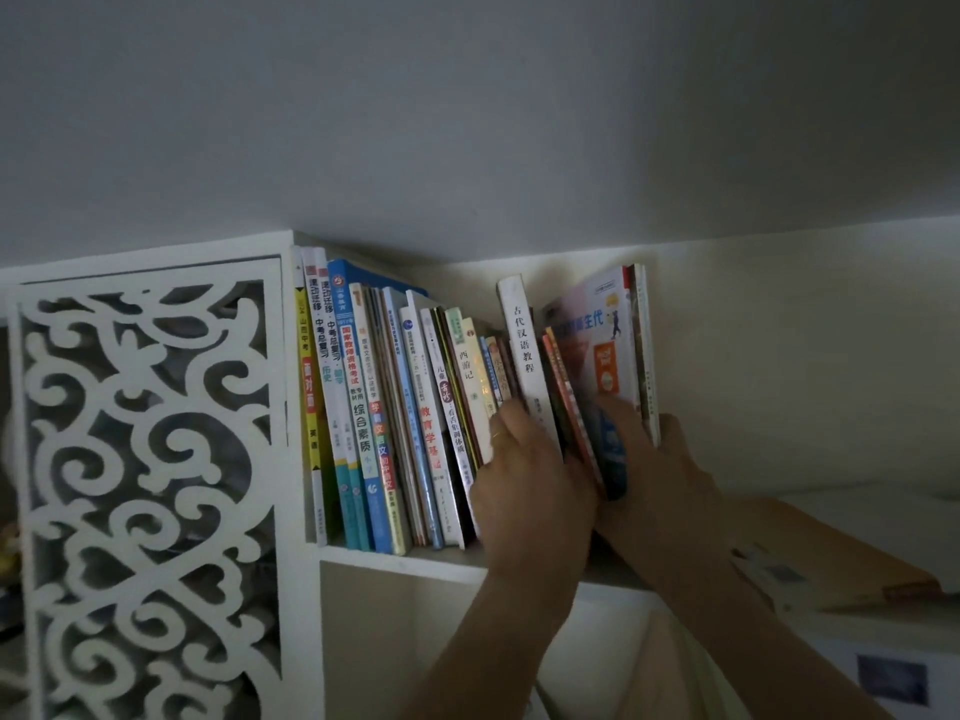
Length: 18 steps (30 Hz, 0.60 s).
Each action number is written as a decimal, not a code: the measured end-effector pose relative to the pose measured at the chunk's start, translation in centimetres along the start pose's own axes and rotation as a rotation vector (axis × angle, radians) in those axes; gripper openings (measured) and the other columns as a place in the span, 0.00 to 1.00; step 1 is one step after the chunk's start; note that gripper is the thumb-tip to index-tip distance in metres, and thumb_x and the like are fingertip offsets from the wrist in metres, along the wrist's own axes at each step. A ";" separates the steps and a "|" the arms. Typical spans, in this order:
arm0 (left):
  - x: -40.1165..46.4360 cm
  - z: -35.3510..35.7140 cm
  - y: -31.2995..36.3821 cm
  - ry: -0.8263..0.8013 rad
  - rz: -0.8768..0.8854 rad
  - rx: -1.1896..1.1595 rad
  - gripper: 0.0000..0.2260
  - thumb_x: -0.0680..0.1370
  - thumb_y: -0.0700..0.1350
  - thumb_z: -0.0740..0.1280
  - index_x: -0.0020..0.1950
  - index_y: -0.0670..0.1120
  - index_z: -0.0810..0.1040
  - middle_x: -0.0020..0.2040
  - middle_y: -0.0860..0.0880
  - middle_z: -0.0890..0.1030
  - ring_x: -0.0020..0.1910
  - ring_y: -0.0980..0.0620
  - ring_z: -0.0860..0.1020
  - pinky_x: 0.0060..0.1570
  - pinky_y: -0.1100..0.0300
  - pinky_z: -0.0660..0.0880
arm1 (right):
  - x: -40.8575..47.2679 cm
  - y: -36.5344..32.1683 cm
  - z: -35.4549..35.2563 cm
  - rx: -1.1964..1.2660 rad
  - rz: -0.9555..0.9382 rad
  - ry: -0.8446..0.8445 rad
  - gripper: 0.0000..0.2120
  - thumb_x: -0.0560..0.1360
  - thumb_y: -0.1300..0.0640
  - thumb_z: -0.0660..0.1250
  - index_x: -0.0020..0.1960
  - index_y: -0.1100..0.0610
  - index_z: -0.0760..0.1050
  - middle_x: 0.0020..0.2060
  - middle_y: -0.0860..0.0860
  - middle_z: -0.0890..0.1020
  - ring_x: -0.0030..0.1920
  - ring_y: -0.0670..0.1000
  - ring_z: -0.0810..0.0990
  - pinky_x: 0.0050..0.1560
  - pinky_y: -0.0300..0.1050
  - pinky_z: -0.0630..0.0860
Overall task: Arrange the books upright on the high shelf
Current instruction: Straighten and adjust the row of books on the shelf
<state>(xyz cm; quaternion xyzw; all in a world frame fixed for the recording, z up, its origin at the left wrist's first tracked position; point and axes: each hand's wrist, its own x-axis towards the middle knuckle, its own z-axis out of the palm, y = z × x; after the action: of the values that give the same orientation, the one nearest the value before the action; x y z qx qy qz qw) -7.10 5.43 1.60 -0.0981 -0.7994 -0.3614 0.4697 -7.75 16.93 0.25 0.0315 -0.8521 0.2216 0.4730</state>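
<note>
Row of books (395,418) stood on the high white shelf (415,561), spines facing out, packed upright from the shelf's left wall to abt mid-shelf, most leaning slightly left. Tall white-spined book (524,350) w/ black characters stood right of the row, tilted left. Right of it, a group of thin paperbacks (597,356) w/ a colourful cover facing out, leaning against a taller pale book (647,356) at the far right end.

Left hand (530,491) was raised to the shelf, back of hand toward camera, fingers curled round the lower part of the white-spined book & its neighbours; thumb side hidden, so exact pinch can't be told. Right hand (654,480) was pressed against the thin paperbacks, fingers (615,407) lying together up the cover, thumb behind the pale book's edge.

Carved white lattice panel (145,459) stood left of the shelf. Cardboard box (831,558) lay at right, near the shelf end.
</note>
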 end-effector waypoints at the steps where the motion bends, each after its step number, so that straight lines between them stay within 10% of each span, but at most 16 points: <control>1: 0.1 -0.2 0.4 -0.009 0.023 0.025 0.15 0.82 0.53 0.62 0.65 0.48 0.65 0.58 0.50 0.79 0.50 0.52 0.83 0.46 0.56 0.83 | 0.1 0.1 -0.1 0.000 0.000 -0.020 0.35 0.74 0.37 0.69 0.76 0.39 0.58 0.56 0.52 0.70 0.47 0.60 0.80 0.46 0.50 0.78; 7: -3.0 -2.3 0.9 0.054 0.131 0.067 0.19 0.80 0.54 0.58 0.68 0.49 0.63 0.55 0.52 0.81 0.38 0.55 0.82 0.30 0.58 0.80 | 0.2 0.8 -0.2 0.090 -0.023 0.004 0.42 0.72 0.38 0.71 0.79 0.42 0.54 0.57 0.56 0.68 0.40 0.58 0.75 0.40 0.47 0.72; 11: -2.8 -3.0 1.4 -0.032 0.087 0.123 0.30 0.84 0.53 0.58 0.79 0.50 0.43 0.50 0.50 0.83 0.38 0.53 0.83 0.38 0.56 0.82 | 0.0 0.3 0.3 0.115 -0.143 0.049 0.46 0.74 0.43 0.69 0.82 0.41 0.44 0.65 0.61 0.68 0.36 0.62 0.78 0.33 0.45 0.73; 15: -3.9 -8.1 -1.4 0.052 0.132 0.046 0.29 0.81 0.52 0.64 0.78 0.51 0.54 0.46 0.56 0.80 0.25 0.63 0.69 0.23 0.77 0.63 | -0.1 -0.1 0.3 0.173 -0.166 0.014 0.39 0.77 0.40 0.62 0.81 0.36 0.43 0.69 0.58 0.64 0.44 0.64 0.81 0.36 0.50 0.80; 18: -6.5 -12.1 -4.8 0.072 0.158 -0.068 0.29 0.79 0.55 0.64 0.78 0.52 0.58 0.54 0.63 0.81 0.35 0.67 0.78 0.33 0.72 0.74 | -0.4 -3.0 0.6 0.145 -0.086 0.034 0.40 0.73 0.27 0.59 0.79 0.38 0.48 0.72 0.58 0.60 0.58 0.67 0.78 0.50 0.61 0.82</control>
<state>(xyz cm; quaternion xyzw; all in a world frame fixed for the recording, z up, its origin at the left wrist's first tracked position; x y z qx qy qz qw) 2.34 -4.93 -2.48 -0.1639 -0.7590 -0.3536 0.5215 -7.22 13.99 0.74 0.0983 -0.8236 0.2628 0.4930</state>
